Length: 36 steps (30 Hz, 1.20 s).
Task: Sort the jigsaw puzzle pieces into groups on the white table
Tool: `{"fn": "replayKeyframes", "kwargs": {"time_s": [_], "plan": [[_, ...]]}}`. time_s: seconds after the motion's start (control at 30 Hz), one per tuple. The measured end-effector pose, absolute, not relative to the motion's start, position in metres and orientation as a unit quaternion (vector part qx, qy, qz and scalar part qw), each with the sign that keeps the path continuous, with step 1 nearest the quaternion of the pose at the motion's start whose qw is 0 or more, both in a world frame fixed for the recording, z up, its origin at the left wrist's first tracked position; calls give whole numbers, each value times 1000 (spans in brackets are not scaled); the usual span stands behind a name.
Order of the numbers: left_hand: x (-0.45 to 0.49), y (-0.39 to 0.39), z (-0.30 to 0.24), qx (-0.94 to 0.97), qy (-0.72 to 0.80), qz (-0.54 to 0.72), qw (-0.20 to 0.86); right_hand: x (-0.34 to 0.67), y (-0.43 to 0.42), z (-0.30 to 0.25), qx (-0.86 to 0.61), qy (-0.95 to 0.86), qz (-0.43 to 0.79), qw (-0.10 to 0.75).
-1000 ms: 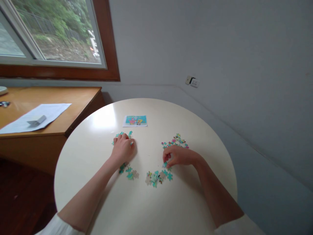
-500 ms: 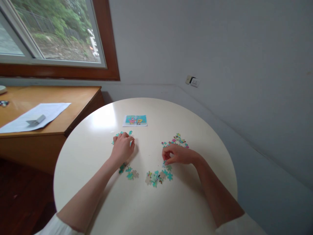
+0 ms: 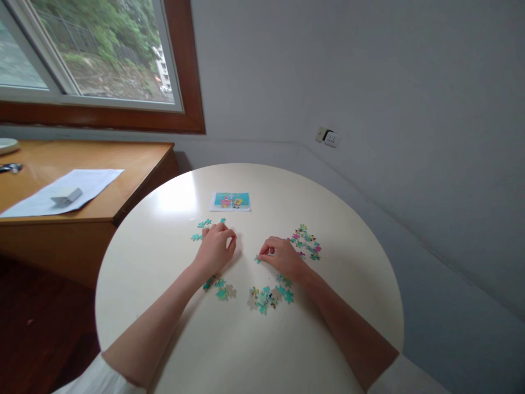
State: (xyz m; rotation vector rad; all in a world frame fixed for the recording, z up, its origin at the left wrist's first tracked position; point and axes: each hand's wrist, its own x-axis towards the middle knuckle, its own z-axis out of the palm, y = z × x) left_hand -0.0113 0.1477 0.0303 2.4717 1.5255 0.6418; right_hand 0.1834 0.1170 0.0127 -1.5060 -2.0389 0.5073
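Observation:
Between the thumb and fingertips of my right hand (image 3: 283, 257) is a small teal jigsaw piece (image 3: 257, 259), held just over the middle of the table. My left hand (image 3: 216, 249) is closed in a pinch at the left, and I cannot make out whether anything is in it. Beyond and beside it lie several loose teal pieces (image 3: 197, 237), partly hidden by the hand. A multicoloured heap of pieces (image 3: 314, 247) spreads past my right wrist. Closer to me are a mixed pile (image 3: 264, 298) and a smaller teal and grey group (image 3: 223, 290).
A picture card (image 3: 232, 202) with two cartoon figures lies toward the far side of the round white table (image 3: 262, 353). On the left, a wooden desk (image 3: 135, 156) carries a paper sheet (image 3: 96, 178) and a small white box (image 3: 66, 196). Walls stand behind and right.
My right hand has moved left from the near pieces toward the table's middle, carrying a teal piece. My left hand stays near the left pieces, still pinched. The view has shifted slightly.

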Motion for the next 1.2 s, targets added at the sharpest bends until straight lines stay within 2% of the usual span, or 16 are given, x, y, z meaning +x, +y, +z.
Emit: {"fn": "replayKeyframes", "kwargs": {"time_s": [0.17,0.27,0.4,0.57,0.9,1.2], "plan": [[-5,133,36,920,324,159,153,196,118,22,-556,-740,220,308],[-1,126,35,939,287,114,150,211,115,33,-527,-754,288,266],[-4,132,29,927,349,102,89,224,111,44,-484,-798,319,165],[-17,149,23,857,507,91,1,224,109,42,-460,-817,330,109],[-14,148,26,810,583,66,-11,196,113,25,-529,-786,255,193],[-13,146,29,813,577,82,-14,214,117,32,-617,-747,195,151]]}}
